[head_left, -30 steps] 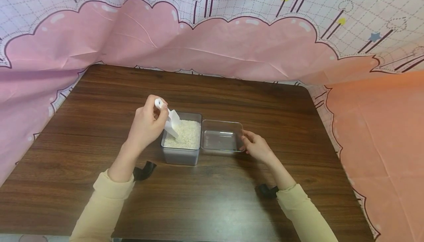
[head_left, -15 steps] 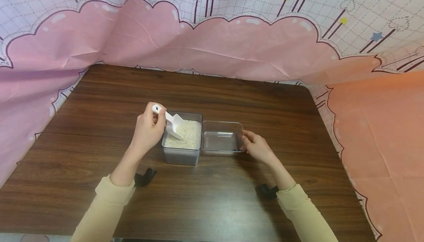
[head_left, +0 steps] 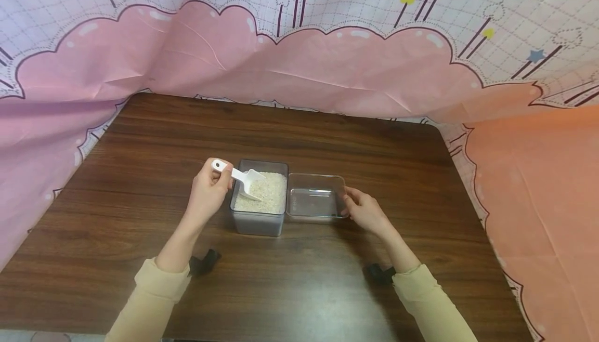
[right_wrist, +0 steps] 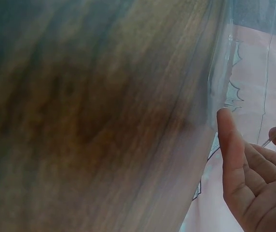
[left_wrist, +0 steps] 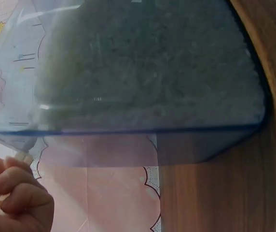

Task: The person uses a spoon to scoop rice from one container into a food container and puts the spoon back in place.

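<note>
In the head view my left hand (head_left: 208, 188) grips the handle of a white scoop (head_left: 245, 178). The scoop slants with its bowl at the rice (head_left: 269, 194), inside a square grey see-through bin (head_left: 257, 222). The left wrist view has the bin's wall (left_wrist: 152, 72) close up, and the curled fingers (left_wrist: 22, 193) beside it. At the right end of a clear shallow plastic box (head_left: 315, 217), my right hand (head_left: 367, 212) holds its edge. In the right wrist view the thumb is at the rim and the other fingers (right_wrist: 232, 150) lie along the outside.
Bin and box stand side by side on a dark wooden table (head_left: 299, 290). A patterned pink and white curtain (head_left: 299, 66) hangs behind the table and down its sides. Black pieces (head_left: 204, 262) show by both wrists.
My left hand has come down and slightly toward me, so the scoop now lies flatter over the rice. The right hand keeps its place at the clear box.
</note>
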Demonstrator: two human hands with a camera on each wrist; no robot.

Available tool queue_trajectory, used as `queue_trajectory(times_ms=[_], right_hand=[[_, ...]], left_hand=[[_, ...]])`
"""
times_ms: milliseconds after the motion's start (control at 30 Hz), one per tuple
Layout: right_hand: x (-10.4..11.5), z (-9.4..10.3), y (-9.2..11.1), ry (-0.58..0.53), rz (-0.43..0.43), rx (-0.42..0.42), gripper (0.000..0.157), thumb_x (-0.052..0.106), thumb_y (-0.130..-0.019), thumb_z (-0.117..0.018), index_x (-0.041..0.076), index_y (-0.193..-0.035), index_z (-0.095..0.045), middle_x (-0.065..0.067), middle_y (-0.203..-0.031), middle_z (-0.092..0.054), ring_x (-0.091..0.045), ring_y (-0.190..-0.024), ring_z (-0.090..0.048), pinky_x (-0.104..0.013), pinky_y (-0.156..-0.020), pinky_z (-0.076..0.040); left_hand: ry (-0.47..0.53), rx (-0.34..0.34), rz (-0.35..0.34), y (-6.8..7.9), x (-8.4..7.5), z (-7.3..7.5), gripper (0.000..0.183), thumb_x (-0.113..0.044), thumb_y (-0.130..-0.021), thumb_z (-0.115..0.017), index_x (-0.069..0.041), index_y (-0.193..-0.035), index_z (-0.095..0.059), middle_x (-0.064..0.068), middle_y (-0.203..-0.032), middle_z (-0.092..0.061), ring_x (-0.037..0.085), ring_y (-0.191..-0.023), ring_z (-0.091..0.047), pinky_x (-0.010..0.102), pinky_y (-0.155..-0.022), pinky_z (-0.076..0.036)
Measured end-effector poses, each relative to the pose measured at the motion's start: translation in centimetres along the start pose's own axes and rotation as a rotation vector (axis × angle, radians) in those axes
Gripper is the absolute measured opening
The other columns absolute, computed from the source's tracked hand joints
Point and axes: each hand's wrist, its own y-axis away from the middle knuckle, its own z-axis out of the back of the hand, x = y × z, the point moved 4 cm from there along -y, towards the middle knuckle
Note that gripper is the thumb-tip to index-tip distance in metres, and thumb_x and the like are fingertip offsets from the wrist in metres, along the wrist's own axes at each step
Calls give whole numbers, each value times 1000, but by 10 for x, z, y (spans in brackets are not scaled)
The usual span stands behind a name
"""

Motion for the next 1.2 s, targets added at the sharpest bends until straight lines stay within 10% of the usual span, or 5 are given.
queue_trajectory(times_ms=[433, 1200], right_hand=[[-2, -3, 0, 8, 11, 0, 46, 18, -104, -43, -4, -145, -39, -19, -100, -71, -26, -82, -68, -32, -68, -52], [-2, -1, 0, -2, -1, -11, 46, 18, -104, -43, -4, -145, -40, -22, -106, -69, -27, -78, -68, -36, -69, -54]], left_hand=[[297, 17, 100, 3, 0, -2, 14, -8, -104, -41, 5, -105, -48, -1, -61, -44, 4, -50, -33, 17, -46, -24], [480, -77, 158, 13, -2, -1, 14, -7, -104, -37, 3, -109, -44, -2, -61, -44, 4, -48, -32, 16, -46, -23]])
